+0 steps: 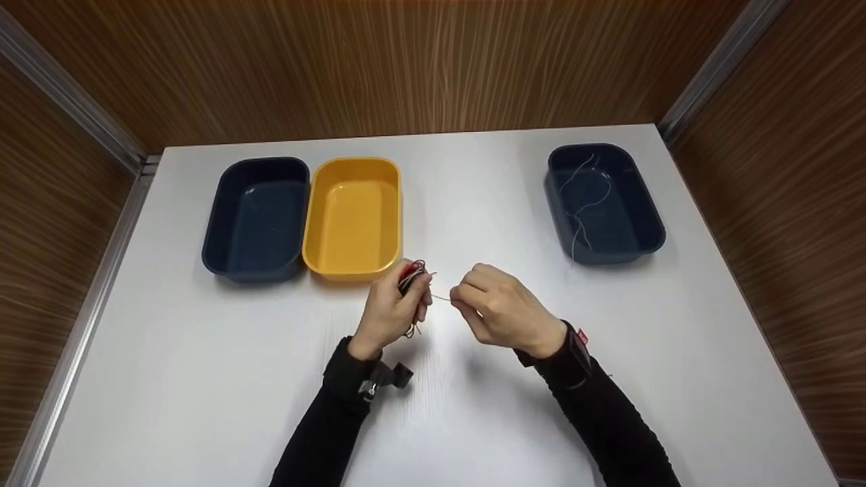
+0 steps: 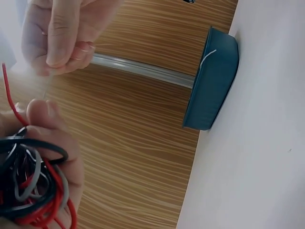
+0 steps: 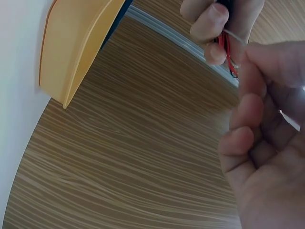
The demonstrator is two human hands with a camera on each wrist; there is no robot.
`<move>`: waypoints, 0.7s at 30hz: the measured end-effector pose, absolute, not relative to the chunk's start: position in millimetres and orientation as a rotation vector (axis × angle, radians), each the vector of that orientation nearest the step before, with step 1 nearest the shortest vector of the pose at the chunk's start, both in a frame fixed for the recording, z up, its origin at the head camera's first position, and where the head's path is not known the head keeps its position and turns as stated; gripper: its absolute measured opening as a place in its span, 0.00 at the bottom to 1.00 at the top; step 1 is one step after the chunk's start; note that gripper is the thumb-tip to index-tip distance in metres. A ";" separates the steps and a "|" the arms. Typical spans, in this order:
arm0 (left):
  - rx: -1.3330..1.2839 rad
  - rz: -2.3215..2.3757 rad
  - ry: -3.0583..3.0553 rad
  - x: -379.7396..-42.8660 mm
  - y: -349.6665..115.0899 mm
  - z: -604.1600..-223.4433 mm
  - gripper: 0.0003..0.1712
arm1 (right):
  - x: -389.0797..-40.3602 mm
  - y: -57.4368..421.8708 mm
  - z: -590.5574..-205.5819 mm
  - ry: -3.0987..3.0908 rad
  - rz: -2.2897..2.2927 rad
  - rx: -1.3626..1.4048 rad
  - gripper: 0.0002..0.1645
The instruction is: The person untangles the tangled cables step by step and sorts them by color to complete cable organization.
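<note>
My left hand [image 1: 390, 312] grips a tangled bundle of wires [image 2: 35, 183], red, black and grey, above the white table. Loops of it poke out past the thumb, and one red wire end [image 2: 9, 93] sticks up. To its right, my right hand [image 1: 509, 310] pinches a thin pale wire [image 3: 235, 36] between thumb and forefinger. This wire spans the short gap between both hands, coming out of the bundle. Its far end is hidden inside the right fingertips.
A yellow bin [image 1: 352, 276] stands just beyond my left hand, beside a dark blue bin [image 1: 254, 276] on its left. At the back right, another dark blue bin [image 1: 646, 203] contains several thin pale wires [image 1: 599, 201], one hanging over its front rim. Wood-grain panels [image 1: 433, 67] surround the table [image 1: 203, 379].
</note>
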State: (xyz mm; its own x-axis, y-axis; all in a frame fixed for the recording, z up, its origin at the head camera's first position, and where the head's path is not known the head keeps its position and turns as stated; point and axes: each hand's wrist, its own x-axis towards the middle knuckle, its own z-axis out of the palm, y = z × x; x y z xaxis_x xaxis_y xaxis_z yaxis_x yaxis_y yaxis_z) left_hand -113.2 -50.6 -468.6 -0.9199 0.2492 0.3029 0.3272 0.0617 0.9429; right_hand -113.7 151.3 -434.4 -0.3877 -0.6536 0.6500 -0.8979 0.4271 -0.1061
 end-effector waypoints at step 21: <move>-0.404 -2.468 -2.086 -116.1 -60.6 -461.8 0.19 | -105.9 142.4 -434.1 -2.127 0.659 1.174 0.06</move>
